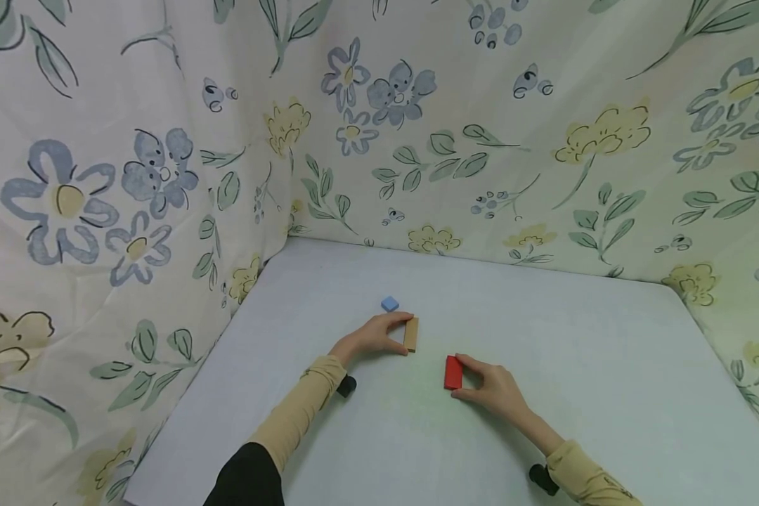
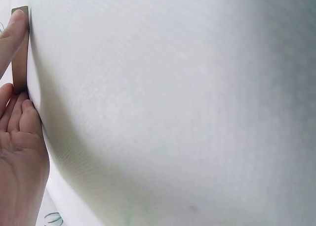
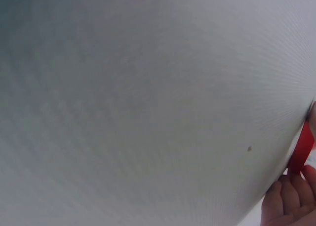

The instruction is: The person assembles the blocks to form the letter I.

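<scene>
My left hand [image 1: 377, 335] pinches a tan wooden block [image 1: 411, 334] by its two ends, thumb at the near end and fingers at the far end. In the left wrist view the same wooden block [image 2: 19, 63] shows between thumb and fingers, close to the white surface. To the right and nearer, my right hand [image 1: 496, 388] holds a red block [image 1: 453, 372] between thumb and fingers in the same way. Only part of the red block [image 3: 301, 149] appears at the edge of the right wrist view. A small blue block [image 1: 389, 303] lies just beyond the left hand, untouched.
The white tabletop [image 1: 575, 337] spreads under both hands. A flower-patterned cloth [image 1: 443, 190] hangs along its back and left sides, with more cloth at the right. Dark wrist cameras sit below the left wrist [image 1: 346, 386] and right wrist [image 1: 543, 479].
</scene>
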Action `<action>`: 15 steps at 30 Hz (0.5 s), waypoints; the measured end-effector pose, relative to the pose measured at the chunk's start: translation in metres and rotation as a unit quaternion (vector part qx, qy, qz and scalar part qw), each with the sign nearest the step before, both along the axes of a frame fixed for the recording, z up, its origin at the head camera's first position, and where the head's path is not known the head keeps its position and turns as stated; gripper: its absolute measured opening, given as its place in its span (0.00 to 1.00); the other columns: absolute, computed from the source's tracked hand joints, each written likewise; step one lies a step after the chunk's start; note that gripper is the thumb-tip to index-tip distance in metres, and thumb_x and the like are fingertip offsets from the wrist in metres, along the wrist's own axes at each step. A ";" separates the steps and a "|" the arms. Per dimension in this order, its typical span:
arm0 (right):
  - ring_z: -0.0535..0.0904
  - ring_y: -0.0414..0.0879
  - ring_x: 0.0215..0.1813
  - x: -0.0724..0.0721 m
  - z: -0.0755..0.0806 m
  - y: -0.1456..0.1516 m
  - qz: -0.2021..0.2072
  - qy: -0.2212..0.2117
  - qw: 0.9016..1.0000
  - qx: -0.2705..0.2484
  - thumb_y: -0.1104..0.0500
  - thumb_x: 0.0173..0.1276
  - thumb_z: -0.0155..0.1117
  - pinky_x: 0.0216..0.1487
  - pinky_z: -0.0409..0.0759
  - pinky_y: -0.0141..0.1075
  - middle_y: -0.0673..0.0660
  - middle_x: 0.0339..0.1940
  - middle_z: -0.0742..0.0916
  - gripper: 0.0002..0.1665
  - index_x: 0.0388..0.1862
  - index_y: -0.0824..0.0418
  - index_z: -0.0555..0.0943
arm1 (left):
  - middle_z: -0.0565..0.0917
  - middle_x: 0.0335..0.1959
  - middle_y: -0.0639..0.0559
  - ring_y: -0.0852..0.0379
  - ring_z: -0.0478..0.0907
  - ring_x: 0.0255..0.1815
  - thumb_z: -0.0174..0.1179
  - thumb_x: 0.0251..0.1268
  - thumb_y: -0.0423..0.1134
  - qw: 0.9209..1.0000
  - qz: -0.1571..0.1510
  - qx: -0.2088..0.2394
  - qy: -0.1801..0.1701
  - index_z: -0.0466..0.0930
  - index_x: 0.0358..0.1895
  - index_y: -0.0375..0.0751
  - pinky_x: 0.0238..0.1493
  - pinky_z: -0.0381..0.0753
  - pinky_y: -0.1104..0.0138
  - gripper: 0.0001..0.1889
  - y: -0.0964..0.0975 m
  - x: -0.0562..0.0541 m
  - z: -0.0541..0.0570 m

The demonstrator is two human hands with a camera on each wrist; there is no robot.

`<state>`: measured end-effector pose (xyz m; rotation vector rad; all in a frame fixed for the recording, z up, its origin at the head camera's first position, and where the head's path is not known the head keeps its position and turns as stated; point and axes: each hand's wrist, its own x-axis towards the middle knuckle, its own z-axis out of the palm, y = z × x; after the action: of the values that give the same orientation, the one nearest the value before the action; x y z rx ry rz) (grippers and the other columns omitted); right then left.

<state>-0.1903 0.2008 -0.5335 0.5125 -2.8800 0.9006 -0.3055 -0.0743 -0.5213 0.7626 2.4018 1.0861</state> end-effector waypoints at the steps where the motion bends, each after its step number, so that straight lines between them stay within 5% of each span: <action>1: 0.80 0.45 0.46 0.000 0.000 0.000 0.000 0.001 1.000 -0.002 0.50 0.44 0.80 0.43 0.80 0.34 0.59 0.55 0.84 0.41 0.60 0.59 0.78 | 0.63 0.73 0.51 0.56 0.57 0.75 0.71 0.52 0.39 1.000 0.000 0.001 -0.002 0.60 0.72 0.45 0.74 0.59 0.65 0.42 0.000 0.000 0.000; 15: 0.75 0.42 0.40 0.000 0.001 -0.002 -0.003 0.000 1.000 -0.004 0.50 0.45 0.79 0.37 0.74 0.29 0.60 0.55 0.84 0.41 0.60 0.59 0.78 | 0.63 0.73 0.52 0.56 0.57 0.74 0.71 0.51 0.39 1.000 0.000 0.002 0.000 0.61 0.71 0.46 0.74 0.59 0.65 0.42 0.000 -0.001 -0.003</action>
<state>-0.1905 0.1986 -0.5329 0.5016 -2.8756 0.9120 -0.3070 -0.0739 -0.5242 0.7645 2.3999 1.0915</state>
